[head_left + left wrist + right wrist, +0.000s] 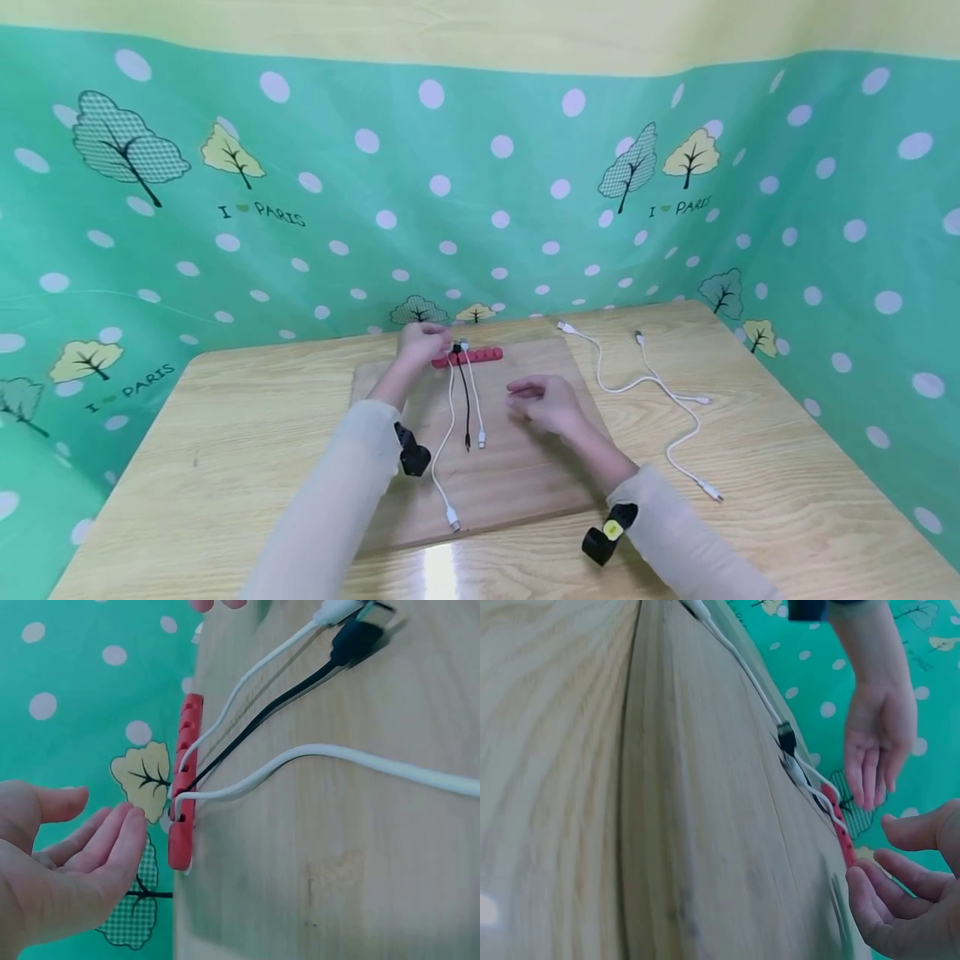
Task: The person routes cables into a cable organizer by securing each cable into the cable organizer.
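Observation:
A red cable holder (487,355) with several slots lies along the far edge of a wooden board (517,492). Two white cables, one longer (453,518) and one shorter (482,440), and a black cable (300,688) between them sit in its slots, ends trailing toward the near side. Beside the holder's left end is my left hand (422,343), its fingers loosely bent and holding nothing; the left wrist view shows a gap between fingertips and holder. My right hand (546,402) hovers over the board's right part, fingers relaxed, thumb apart, nothing held.
Two more white cables (617,390) (686,437) lie loose and crossing on the wooden table (247,442), right of the board. A green dotted cloth (465,167) hangs behind the table and along its sides.

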Demonstrator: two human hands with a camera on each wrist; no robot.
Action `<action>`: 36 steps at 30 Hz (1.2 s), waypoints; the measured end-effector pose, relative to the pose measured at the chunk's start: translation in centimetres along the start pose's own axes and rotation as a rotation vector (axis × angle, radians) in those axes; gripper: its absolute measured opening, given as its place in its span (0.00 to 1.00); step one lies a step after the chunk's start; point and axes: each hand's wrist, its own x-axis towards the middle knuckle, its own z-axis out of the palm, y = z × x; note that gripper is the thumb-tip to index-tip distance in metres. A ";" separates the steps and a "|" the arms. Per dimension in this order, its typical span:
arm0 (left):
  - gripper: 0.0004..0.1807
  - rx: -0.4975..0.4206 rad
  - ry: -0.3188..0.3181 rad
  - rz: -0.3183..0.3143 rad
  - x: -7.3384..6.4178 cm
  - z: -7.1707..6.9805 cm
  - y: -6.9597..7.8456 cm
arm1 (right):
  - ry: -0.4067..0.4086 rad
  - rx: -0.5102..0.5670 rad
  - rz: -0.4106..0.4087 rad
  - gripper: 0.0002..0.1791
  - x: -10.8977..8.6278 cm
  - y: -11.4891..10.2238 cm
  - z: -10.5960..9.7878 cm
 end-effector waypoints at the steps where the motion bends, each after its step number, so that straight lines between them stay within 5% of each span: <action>1: 0.19 -0.003 -0.015 0.002 -0.2 0.0 0.0 | 0.006 -0.010 0.000 0.15 0.0 0.1 -0.3; 9: 0.22 -0.077 -0.120 0.015 -1.4 -0.3 -0.5 | 0.029 -0.054 -0.034 0.15 0.6 0.9 -2.3; 20: 0.20 -0.065 -0.199 0.032 -3.1 -0.3 -0.7 | 0.049 -0.108 -0.046 0.17 1.8 1.8 -5.2; 36: 0.20 -0.007 -0.233 0.065 -4.9 0.5 -1.0 | 0.078 -0.171 -0.002 0.20 5.3 3.1 -9.0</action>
